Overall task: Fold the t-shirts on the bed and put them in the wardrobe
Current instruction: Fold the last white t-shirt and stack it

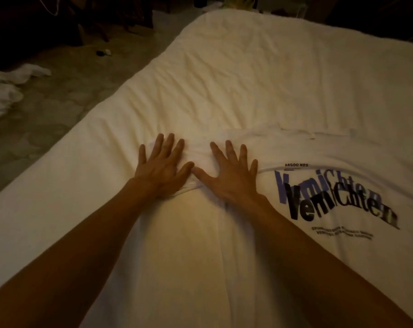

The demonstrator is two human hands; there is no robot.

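Near the middle of the frame, the left hand (161,166) and the right hand (229,172) lie flat on a white t-shirt (319,152), side by side, with the thumbs almost touching. All the fingers are straight and spread wide. They press down on the cloth and hold nothing. The t-shirt lies spread on the white bed (248,67) and reaches to the right side of the frame, with big black and blue letters (331,202) on it. At the upper left, a heap of white cloth (6,91) lies on the grey floor (70,95).
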